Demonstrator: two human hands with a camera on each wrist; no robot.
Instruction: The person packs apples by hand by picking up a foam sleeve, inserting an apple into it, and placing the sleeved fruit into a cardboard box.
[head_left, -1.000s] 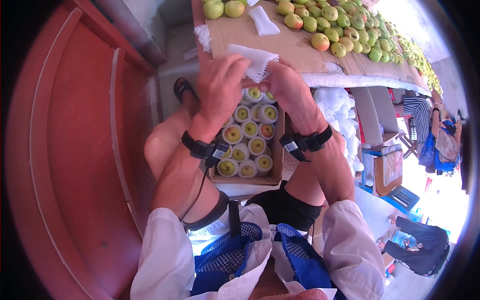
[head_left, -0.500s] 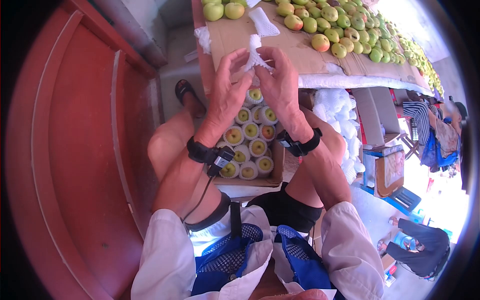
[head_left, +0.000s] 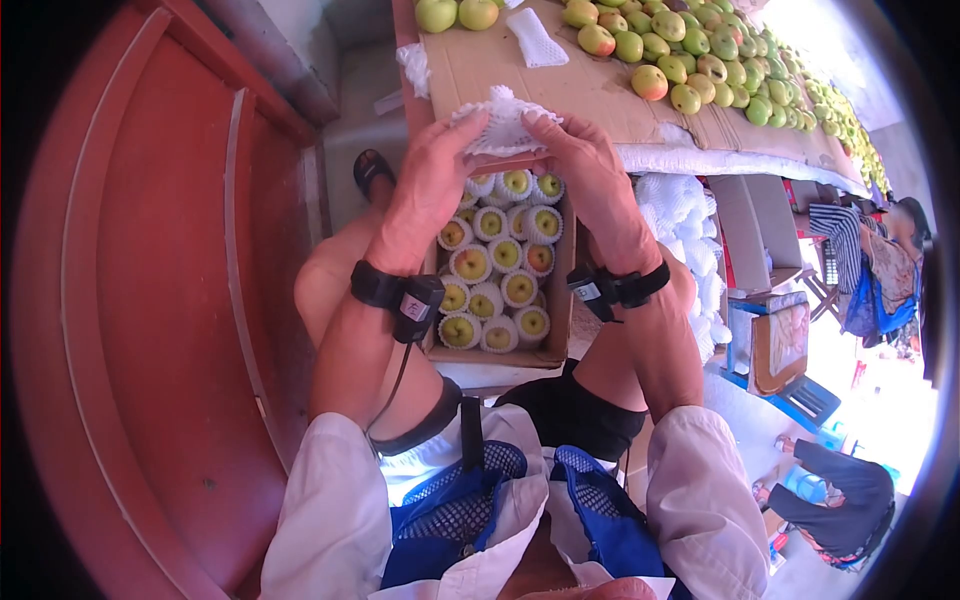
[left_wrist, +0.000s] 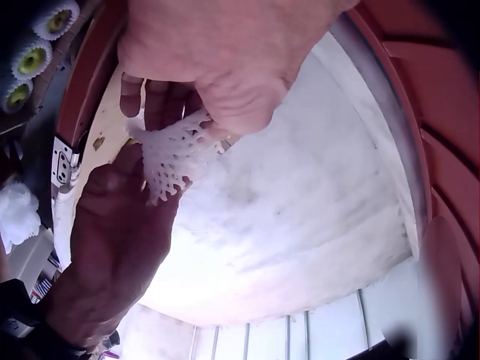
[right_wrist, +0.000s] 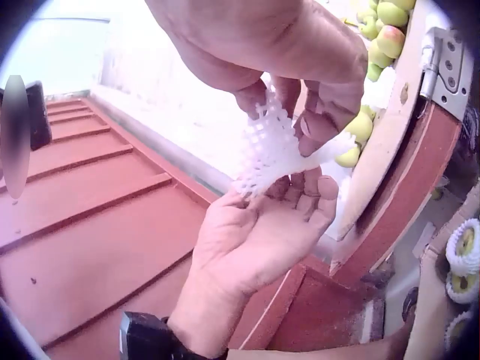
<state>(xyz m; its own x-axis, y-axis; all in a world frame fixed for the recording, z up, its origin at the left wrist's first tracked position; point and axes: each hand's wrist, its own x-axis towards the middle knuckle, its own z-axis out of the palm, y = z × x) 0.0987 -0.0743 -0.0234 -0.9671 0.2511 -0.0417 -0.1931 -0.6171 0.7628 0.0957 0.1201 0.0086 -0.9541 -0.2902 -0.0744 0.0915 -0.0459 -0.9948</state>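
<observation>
A white foam net sleeve is spread between my two hands above the near edge of the cardboard-covered table. My left hand pinches one side of it, thumb on top. On the opposite side, my right hand grips the net between thumb and fingers. The wrist views show the mesh stretched wide, with no fruit visible in it. Below my hands, a cardboard box between my legs holds several apples, each in a white foam sleeve.
Loose green and reddish apples are heaped at the table's back right. Another flat foam sleeve lies on the table. A bundle of white foam sleeves is right of the box. A red door stands at left.
The foam sleeve was flat, then bunched upright between my fingertips. Now it is pulled wide, and my hands have moved apart.
</observation>
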